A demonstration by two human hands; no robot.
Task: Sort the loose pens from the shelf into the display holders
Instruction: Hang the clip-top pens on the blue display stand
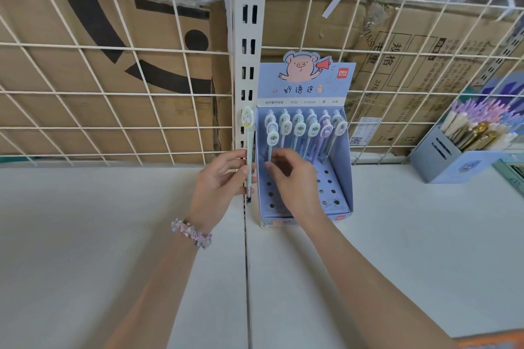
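A light blue display holder [338,178] with a pig cartoon on its back card stands on the white shelf against the wire grid. Several pens with oval white toppers stand in its rear holes; the front holes show as dark dots. My left hand [219,181] grips one pale green pen [249,150] upright, just left of the holder, its oval topper up and its dark tip down. My right hand [292,176] reaches into the holder's left side and pinches the shaft of a pen [272,140] standing there.
A second blue holder [442,161] full of purple, white and gold pens sits at the far right. Behind the wire grid [113,93] are cardboard boxes. A slotted upright post [248,37] rises just left of the pig holder. A seam divides the white shelf [113,235].
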